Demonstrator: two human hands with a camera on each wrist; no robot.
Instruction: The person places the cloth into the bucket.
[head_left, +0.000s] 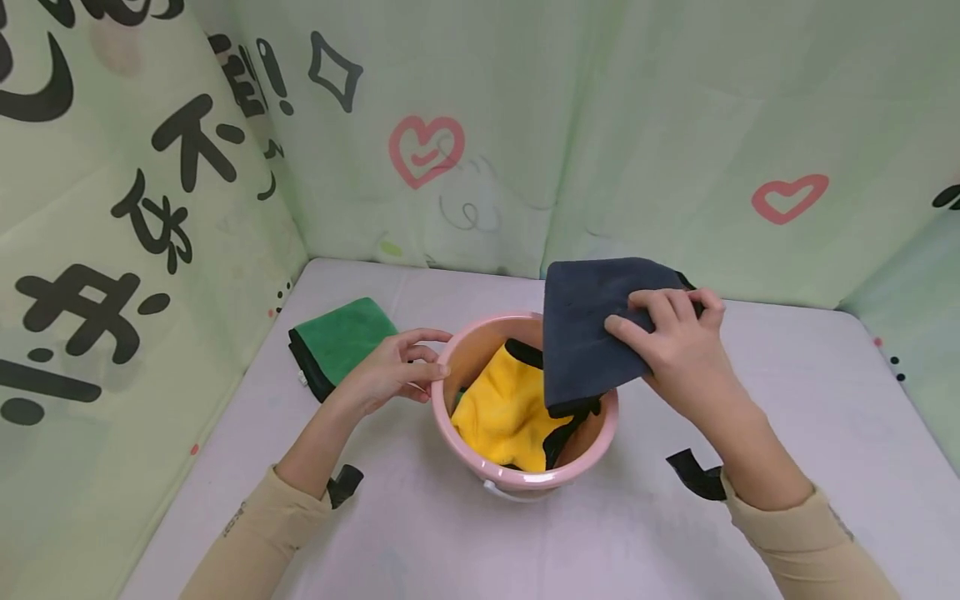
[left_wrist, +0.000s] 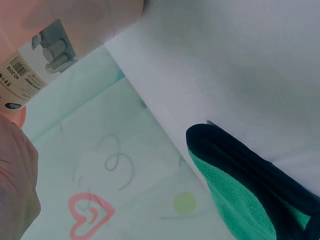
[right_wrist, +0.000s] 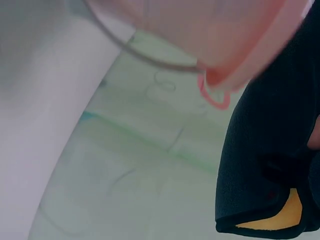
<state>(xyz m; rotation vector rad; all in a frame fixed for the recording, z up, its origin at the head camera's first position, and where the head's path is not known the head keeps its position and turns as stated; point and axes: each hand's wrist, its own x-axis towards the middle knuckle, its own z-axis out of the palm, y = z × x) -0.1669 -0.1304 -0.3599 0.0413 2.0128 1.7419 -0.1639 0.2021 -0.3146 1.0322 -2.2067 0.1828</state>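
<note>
Roughly midway, I'd say: right grip [head_left: 667, 333] pinches the dark grey cloth [head_left: 592, 333] over the pink bucket [head_left: 525, 479], yellow cloth [head_left: 502, 412] already inside under it. Left grip [head_left: 393, 367], fingers relaxed, steadies the rim; green cloth [head_left: 341, 337] waits just behind it on the counter [head_left: 787, 467].

A green cloth [left_wrist: 240, 200] with dark edging lies on the white table [left_wrist: 240, 65] near a labelled pink bucket [left_wrist: 75, 25].

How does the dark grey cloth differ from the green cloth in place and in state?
The dark grey cloth is gripped by the right hand and held over the pink bucket; the green cloth lies on the white table, left of the bucket, with no hand on it. The grey cloth hangs with its lower edge inside the bucket; the green one lies flat and folded. Both have black edging.
</note>
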